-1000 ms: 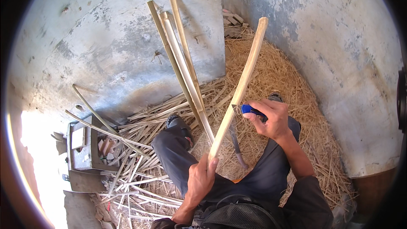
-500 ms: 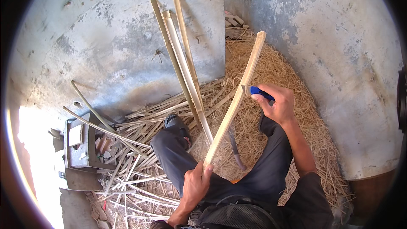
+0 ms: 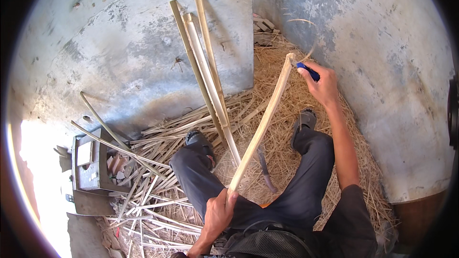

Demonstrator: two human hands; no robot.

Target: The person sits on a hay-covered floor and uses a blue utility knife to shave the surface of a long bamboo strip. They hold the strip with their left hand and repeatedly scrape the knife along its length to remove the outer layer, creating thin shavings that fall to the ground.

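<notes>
From where I stand, the person's right hand (image 3: pixel 324 86) is closed firmly round a small blue-handled blade (image 3: pixel 311 72), the thumb pressed along its near side. The blade's tip sits at the far end of a long pale bamboo strip (image 3: pixel 262 126); whether it bites into the strip or only rests on it, I can't make out. The left hand (image 3: pixel 219 212) is wrapped round the strip's near end, fingers folded and thumb lying along the top. The strip slants up and away between those two hands, above the gap between the person's knees.

Just beyond the right hand a thin curl of shaving (image 3: pixel 311 50) stands out, and another sliver (image 3: pixel 301 20) shows higher up, against the mottled wall (image 3: pixel 377 81).

Beneath the strip, a dark tool with a brownish handle (image 3: pixel 264 169) lies on the ground between the legs. Dark shoes are planted to either side, the right one (image 3: pixel 304 123) among a broad heap of straw-coloured shavings (image 3: pixel 275 74).

To the left of the strip, three longer bamboo lengths (image 3: pixel 205 67) lean up against the grey panel (image 3: pixel 129 43). Loose slats (image 3: pixel 162 129) lie scattered below them, and a boxy grey cabinet (image 3: pixel 94 179) sits at their left edge, near the bright opening.
</notes>
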